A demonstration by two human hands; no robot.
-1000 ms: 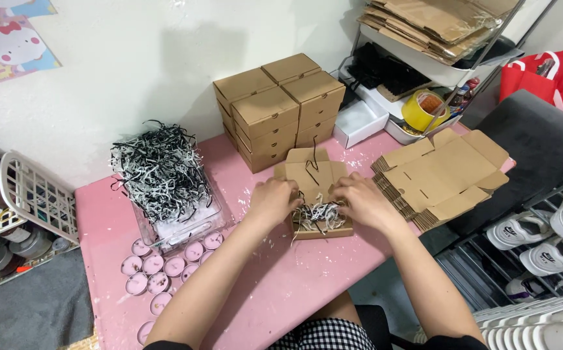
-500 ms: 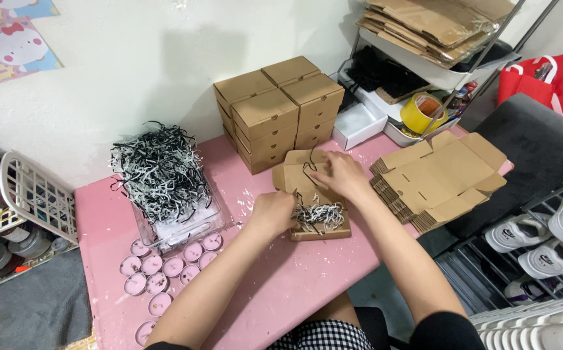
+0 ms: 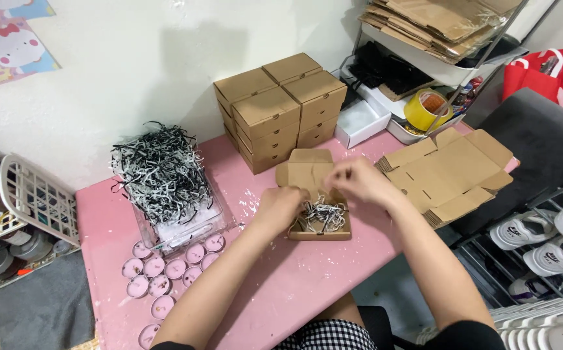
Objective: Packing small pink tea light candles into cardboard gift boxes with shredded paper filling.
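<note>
The box (image 3: 319, 217) is lying open on the pink table (image 3: 275, 285), just under both sets of fingers, its lid (image 3: 306, 170) standing up at the far side and pointing away from the person. Its long axis is running roughly left to right across the table, and its open mouth is facing up. Black-and-white shred (image 3: 320, 215) is filling it, so the step in hand looks like packing the filler down before closing. The left hand (image 3: 280, 207) is resting on the box's near-left corner, fingers curled over the rim and steadying it. The right hand (image 3: 358, 181) is hovering just above the far-right edge, fingers pinched together; whether they are gripping shred I cannot tell. The next move probably calls for tucking stray strands inside. Beyond the left fingers, a tray of shred (image 3: 163, 172) and pink candles (image 3: 176, 262) are lying; beyond the right, flat cartons (image 3: 450, 172).
</note>
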